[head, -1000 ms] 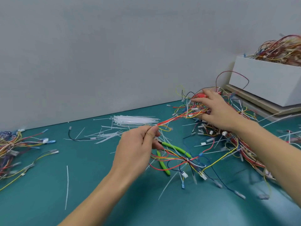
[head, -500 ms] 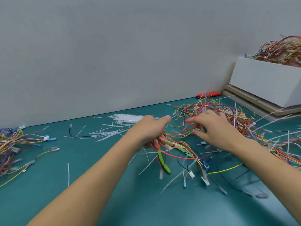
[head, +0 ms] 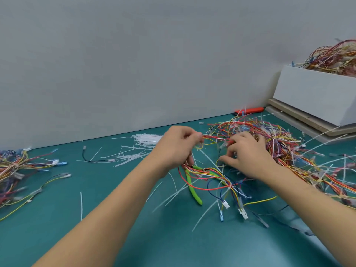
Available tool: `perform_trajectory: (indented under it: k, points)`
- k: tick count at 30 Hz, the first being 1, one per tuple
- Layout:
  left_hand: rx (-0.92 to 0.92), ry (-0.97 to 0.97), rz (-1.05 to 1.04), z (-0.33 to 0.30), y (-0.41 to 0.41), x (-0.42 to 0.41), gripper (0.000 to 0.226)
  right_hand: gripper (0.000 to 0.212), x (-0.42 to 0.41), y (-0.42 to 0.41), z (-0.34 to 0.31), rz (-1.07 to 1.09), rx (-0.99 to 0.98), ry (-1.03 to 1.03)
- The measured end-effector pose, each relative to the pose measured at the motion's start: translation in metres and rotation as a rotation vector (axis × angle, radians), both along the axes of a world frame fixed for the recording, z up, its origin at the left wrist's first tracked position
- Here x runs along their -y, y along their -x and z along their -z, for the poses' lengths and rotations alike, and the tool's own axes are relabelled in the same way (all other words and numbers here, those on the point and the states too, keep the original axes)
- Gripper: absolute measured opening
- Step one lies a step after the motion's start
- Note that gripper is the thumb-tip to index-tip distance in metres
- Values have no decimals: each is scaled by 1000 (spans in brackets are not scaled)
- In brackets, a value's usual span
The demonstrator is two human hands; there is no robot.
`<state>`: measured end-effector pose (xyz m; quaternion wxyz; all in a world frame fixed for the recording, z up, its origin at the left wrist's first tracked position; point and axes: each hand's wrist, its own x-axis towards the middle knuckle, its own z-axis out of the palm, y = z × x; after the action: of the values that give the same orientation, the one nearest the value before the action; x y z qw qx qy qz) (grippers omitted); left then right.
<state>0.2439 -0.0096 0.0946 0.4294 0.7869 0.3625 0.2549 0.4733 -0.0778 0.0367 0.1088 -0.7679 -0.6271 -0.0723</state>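
Observation:
My left hand (head: 176,149) grips a bundle of red, yellow and white wires (head: 208,176) that droops below it onto the teal table (head: 96,218), its connectors lying near the front. My right hand (head: 244,157) is just to the right, fingers curled and spread over the edge of a big tangled heap of coloured wires (head: 279,147); whether it pinches a strand is hidden. Green-handled cutters (head: 192,186) lie under the drooping bundle.
A loose pile of white cable ties (head: 143,140) lies behind my left hand. Another wire pile (head: 13,170) sits at the far left. A white box (head: 316,97) full of wires stands on boards at the right. A red tool (head: 248,110) lies by the wall.
Both hands came together at the table's middle: my right hand pulled back from the far heap, and my left hand moved up and right with the bundle.

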Motion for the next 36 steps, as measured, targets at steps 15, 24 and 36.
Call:
perform_trajectory:
  k: [15, 24, 36]
  points:
    - [77, 16, -42, 8, 33, 3, 21, 24, -3, -51, -29, -30, -269, -311]
    - [96, -38, -97, 32, 42, 6, 18, 11, -7, -51, -37, -11, -333, -238]
    - [192, 65, 70, 31, 59, 11, 13, 19, -15, -68, -39, 234, -324, -347]
